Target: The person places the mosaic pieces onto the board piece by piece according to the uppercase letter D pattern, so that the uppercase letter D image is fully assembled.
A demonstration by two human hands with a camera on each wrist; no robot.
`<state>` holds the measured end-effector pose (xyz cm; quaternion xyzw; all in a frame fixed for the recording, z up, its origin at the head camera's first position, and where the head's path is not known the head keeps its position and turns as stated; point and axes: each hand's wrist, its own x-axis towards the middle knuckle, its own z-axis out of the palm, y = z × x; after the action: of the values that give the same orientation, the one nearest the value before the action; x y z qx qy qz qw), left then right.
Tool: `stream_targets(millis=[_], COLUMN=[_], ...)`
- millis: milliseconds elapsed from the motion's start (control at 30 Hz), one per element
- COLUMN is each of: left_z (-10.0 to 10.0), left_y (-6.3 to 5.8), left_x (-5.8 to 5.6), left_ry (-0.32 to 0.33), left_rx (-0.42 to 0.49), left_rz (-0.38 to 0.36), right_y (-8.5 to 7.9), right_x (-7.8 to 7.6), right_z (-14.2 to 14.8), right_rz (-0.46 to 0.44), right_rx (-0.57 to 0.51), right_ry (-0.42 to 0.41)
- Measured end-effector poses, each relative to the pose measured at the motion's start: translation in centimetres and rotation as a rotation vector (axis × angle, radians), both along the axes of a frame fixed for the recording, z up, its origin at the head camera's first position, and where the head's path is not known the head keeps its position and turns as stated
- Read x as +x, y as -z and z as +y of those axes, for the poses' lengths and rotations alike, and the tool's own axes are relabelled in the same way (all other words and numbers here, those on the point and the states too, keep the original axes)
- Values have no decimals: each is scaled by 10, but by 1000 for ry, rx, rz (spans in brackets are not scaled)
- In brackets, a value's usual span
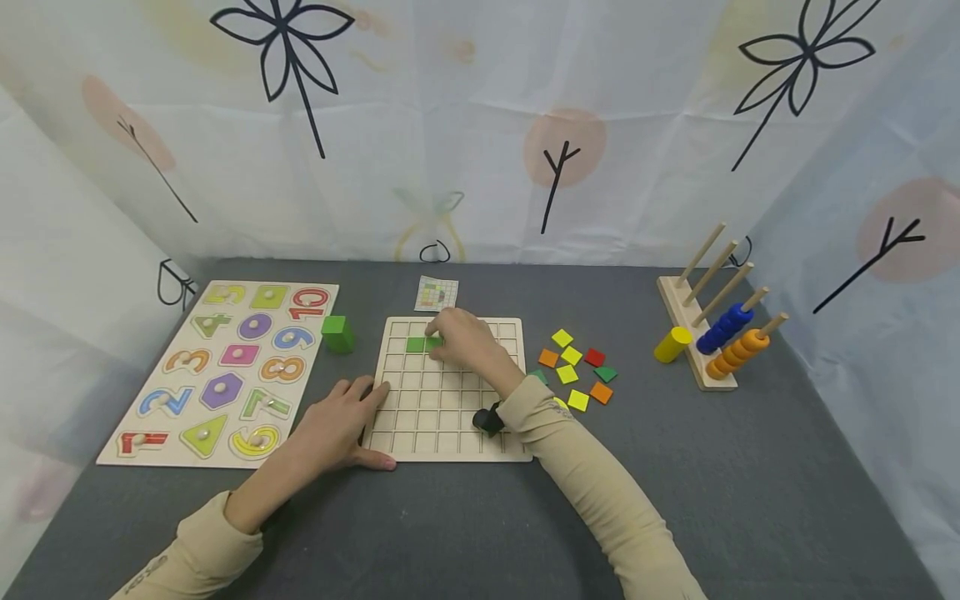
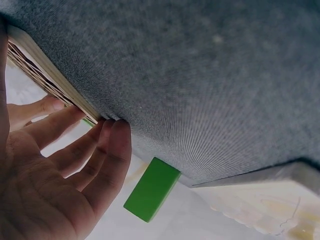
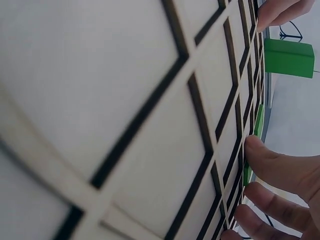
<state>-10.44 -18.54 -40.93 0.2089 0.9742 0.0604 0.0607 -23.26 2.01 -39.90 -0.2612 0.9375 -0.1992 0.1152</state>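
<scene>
A wooden grid board (image 1: 405,433) lies flat on the dark grey table. One green square tile (image 1: 416,344) sits in a cell of its second row from the back. Just right of that, my right hand (image 1: 468,342) pinches another green tile (image 3: 246,172) between thumb and forefinger, low over the grid. My left hand (image 1: 341,425) rests at the board's left edge, fingers spread along it and thumb by the front corner. Its fingertips touch the board's side in the left wrist view. A small printed pattern card (image 1: 437,293) lies behind the board.
Right of the board are loose yellow, orange, red and green tiles (image 1: 571,355). A peg stand with beads (image 1: 705,367) and a yellow cylinder (image 1: 672,344) stand farther right. On the left lie a number puzzle board (image 1: 176,408) and a green block (image 1: 338,335).
</scene>
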Motion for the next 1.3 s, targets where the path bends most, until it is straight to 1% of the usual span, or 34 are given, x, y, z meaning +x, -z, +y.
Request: stream_targets(millis=[433,733,1000,1300], left_z=[0,1,0,1], left_y=[0,-1,0,-2], left_x=[1,2,1,2], left_ry=[2,2,-3,1], left_rx=[2,-8,-8,0], left_rz=[3,12,-1,-1], right_y=[-3,-6,-13,-17], right_x=[3,4,2,-4], right_z=[0,5,16,51], right_rz=[6,-10,-7,1], right_rx=[16,9,-4,10], right_ry=[-19,-31,6,88])
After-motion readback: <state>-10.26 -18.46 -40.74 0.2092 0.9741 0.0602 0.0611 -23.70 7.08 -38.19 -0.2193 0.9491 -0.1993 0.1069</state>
